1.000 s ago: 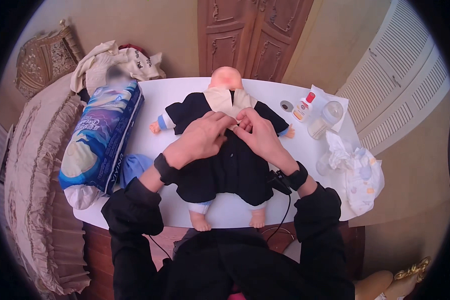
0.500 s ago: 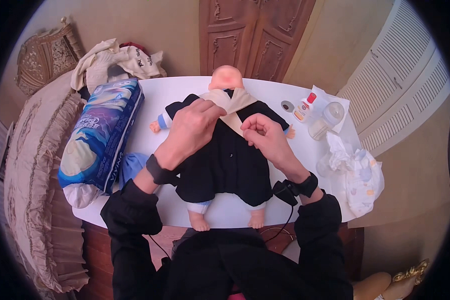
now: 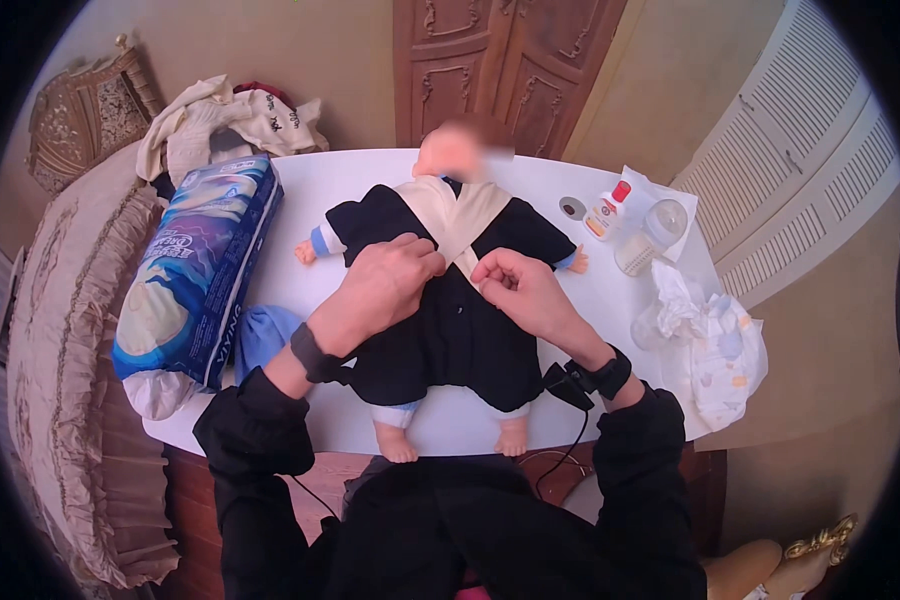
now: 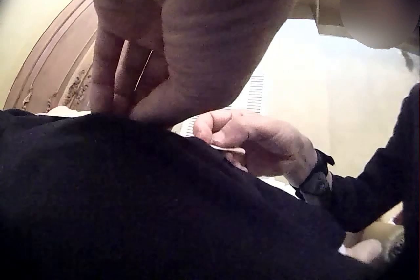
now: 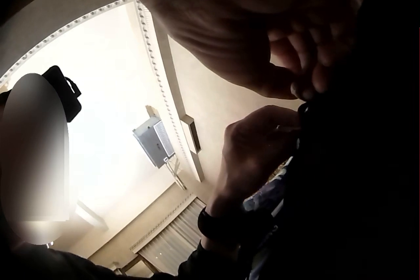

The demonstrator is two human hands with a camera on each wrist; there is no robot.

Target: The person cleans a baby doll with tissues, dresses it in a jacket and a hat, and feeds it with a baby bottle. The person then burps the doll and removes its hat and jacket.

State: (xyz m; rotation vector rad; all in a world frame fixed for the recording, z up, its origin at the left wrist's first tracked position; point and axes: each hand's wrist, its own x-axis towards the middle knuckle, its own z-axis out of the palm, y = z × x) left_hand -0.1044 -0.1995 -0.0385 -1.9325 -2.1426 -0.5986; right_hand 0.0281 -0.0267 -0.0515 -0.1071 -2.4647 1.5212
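Note:
A doll [image 3: 436, 155] lies on its back on the white table, wearing a black garment [image 3: 460, 350] with a wide cream collar [image 3: 460, 222]. The collar bands cross over the chest. With curled fingers, the left hand [image 3: 382, 288] pinches one band's lower end, left of the chest's middle. Just across from it, the right hand [image 3: 532, 292] pinches the other band's edge between thumb and fingers. A bit of cream cloth shows at the right hand [image 4: 266, 142] in the left wrist view. The left hand's fingertips [image 4: 118, 106] are partly hidden behind black cloth there.
A blue diaper pack [image 3: 195, 270] stands at the table's left, beside light-blue cloth [image 3: 267, 338]. To the right are a red-capped bottle [image 3: 606, 210], a baby bottle [image 3: 650, 240] and a crumpled diaper [image 3: 725, 360]. Dark straps circle both wrists.
The hands, close together over the chest earlier, have moved apart. The left hand rose with a collar band, then came down toward the waist, and the bands now lie crossed.

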